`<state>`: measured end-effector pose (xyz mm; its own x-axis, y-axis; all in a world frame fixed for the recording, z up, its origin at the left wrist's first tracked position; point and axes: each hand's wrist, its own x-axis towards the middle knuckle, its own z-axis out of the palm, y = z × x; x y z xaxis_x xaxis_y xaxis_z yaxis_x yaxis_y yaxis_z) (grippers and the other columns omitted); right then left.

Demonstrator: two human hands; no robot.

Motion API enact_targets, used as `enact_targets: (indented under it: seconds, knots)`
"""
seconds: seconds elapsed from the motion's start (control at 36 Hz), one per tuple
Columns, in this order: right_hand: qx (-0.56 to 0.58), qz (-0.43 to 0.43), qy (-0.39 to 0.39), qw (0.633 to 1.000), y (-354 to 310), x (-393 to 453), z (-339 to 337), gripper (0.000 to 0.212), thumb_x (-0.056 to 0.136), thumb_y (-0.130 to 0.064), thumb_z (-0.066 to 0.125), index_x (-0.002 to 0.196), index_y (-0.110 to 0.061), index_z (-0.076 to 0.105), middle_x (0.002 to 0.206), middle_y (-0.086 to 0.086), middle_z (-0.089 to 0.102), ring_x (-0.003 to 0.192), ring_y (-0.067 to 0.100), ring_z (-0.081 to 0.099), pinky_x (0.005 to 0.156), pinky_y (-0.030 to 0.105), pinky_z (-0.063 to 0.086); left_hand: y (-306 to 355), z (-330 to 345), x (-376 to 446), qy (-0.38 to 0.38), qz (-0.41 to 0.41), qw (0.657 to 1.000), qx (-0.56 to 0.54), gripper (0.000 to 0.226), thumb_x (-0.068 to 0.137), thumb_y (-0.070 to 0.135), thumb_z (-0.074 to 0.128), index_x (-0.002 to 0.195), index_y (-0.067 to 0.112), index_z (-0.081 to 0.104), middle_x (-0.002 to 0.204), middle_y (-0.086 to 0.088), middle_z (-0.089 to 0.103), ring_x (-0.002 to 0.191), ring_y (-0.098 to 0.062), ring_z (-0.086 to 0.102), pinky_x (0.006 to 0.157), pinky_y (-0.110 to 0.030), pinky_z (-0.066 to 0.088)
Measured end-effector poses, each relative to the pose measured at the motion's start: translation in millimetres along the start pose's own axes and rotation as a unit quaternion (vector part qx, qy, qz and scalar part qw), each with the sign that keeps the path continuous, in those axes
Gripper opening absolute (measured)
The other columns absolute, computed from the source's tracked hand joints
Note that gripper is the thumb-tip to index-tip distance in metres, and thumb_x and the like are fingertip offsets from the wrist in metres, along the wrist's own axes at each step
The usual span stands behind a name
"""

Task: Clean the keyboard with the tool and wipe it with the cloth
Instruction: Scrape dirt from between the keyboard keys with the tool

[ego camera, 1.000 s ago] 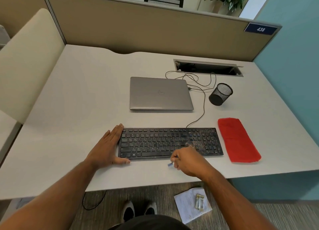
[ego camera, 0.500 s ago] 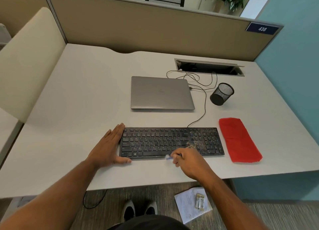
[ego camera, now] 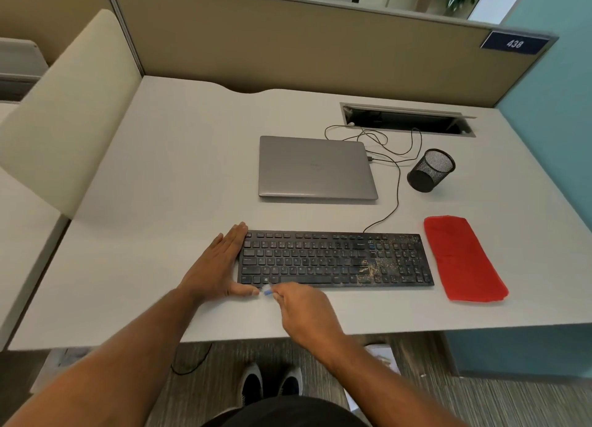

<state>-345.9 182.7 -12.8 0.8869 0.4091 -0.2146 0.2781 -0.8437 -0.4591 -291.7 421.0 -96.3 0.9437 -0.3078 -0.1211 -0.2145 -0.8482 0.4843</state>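
Keyboard (ego camera: 334,260) flat near the desk's (ego camera: 160,202) front edge, pale crumbs strewn over its right part beside the number pad. Left hand (ego camera: 217,266) laid flat, fingers straight and together against the keyboard's left end, thumb along the front edge. Right hand (ego camera: 302,308) curled, pinching a small blue-and-white tool (ego camera: 267,291) at the keyboard's front left corner, just beside the left thumb; blurred, perhaps a brush. Red cloth (ego camera: 461,256) folded just right of the keyboard, untouched. Closed laptop (ego camera: 315,167) behind, mesh cup (ego camera: 431,169) to its right.
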Motion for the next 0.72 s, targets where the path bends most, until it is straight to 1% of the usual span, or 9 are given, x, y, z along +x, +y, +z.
enact_targets:
  seconds: [0.06,0.14,0.25,0.31,0.36,0.44,0.5,0.58,0.72]
  knots:
    - [-0.025,0.01,0.011,1.0,6,-3,2,0.031,0.104,-0.019,0.05,0.131,-0.026,0.063,0.12,-0.005,0.071,0.1,0.015,0.066,0.088,0.029,0.053,0,0,0,0.0,0.0,1.0,0.001,0.145,0.066,0.094,0.062,0.164,0.021,-0.015,0.172,0.007,-0.013,0.158,-0.007,-0.011,0.129,-0.032,-0.005]
    - [-0.065,0.043,0.014,0.997,26,-11,-1,0.026,0.105,-0.018,0.045,0.123,-0.021,0.064,0.106,-0.003,0.072,0.087,0.015,0.066,0.081,0.03,0.055,0,-1,1,0.001,0.003,1.0,-0.003,0.145,0.066,0.094,0.063,0.164,0.022,-0.017,0.171,0.008,-0.013,0.158,-0.006,-0.012,0.128,-0.029,-0.009]
    - [-0.083,0.066,0.025,0.994,35,-17,-18,0.024,0.104,-0.022,0.043,0.109,-0.019,0.066,0.098,-0.002,0.073,0.081,0.018,0.066,0.069,0.029,0.047,0,-1,0,0.002,0.004,1.0,-0.007,0.145,0.066,0.093,0.064,0.164,0.022,-0.016,0.171,0.008,-0.013,0.158,-0.006,-0.012,0.128,-0.029,-0.008]
    - [-0.045,0.038,0.019,0.998,22,-14,-27,0.028,0.106,-0.027,0.042,0.112,-0.02,0.069,0.101,-0.002,0.074,0.084,0.018,0.067,0.071,0.028,0.048,-1,-1,0,0.0,0.002,1.0,-0.008,0.146,0.066,0.093,0.064,0.164,0.022,-0.016,0.171,0.008,-0.013,0.158,-0.007,-0.011,0.128,-0.03,-0.007]
    - [-0.007,-0.004,0.01,1.0,5,-7,-29,0.03,0.108,-0.029,0.043,0.123,-0.023,0.068,0.109,-0.003,0.073,0.092,0.016,0.067,0.081,0.029,0.052,-1,0,1,-0.007,-0.001,1.0,-0.005,0.147,0.064,0.095,0.064,0.164,0.023,-0.017,0.171,0.008,-0.014,0.158,-0.008,-0.012,0.129,-0.031,-0.007]
    - [0.021,-0.037,-0.001,0.999,-13,7,-18,0.031,0.107,-0.028,0.045,0.132,-0.028,0.064,0.119,-0.002,0.072,0.1,0.018,0.067,0.089,0.035,0.055,-2,0,2,-0.017,-0.001,1.0,-0.008,0.15,0.062,0.096,0.064,0.163,0.024,-0.019,0.171,0.007,-0.015,0.158,-0.008,-0.014,0.127,-0.029,-0.011]
    - [0.013,-0.048,-0.016,0.999,-19,14,-8,0.032,0.106,-0.026,0.045,0.132,-0.029,0.063,0.118,0.0,0.072,0.1,0.021,0.067,0.088,0.038,0.055,-2,0,2,-0.017,0.002,1.0,-0.008,0.152,0.061,0.095,0.067,0.163,0.024,-0.019,0.172,0.007,-0.015,0.158,-0.007,-0.015,0.126,-0.028,-0.011]
    - [-0.027,-0.063,-0.031,0.997,-20,18,-2,0.031,0.103,-0.019,0.048,0.13,-0.025,0.063,0.114,0.002,0.071,0.098,0.024,0.067,0.082,0.036,0.054,-3,-1,3,-0.019,0.002,1.0,-0.009,0.153,0.06,0.094,0.069,0.163,0.024,-0.019,0.172,0.006,-0.015,0.158,-0.007,-0.016,0.126,-0.028,-0.012]
    - [-0.082,-0.046,-0.015,0.995,2,10,-8,0.04,0.1,-0.013,0.049,0.137,-0.025,0.058,0.123,0.0,0.069,0.101,0.021,0.067,0.087,0.034,0.053,-3,-1,3,-0.022,-0.01,0.999,-0.022,0.153,0.058,0.095,0.069,0.163,0.027,-0.02,0.171,0.01,-0.017,0.157,-0.007,-0.015,0.128,-0.031,-0.009]
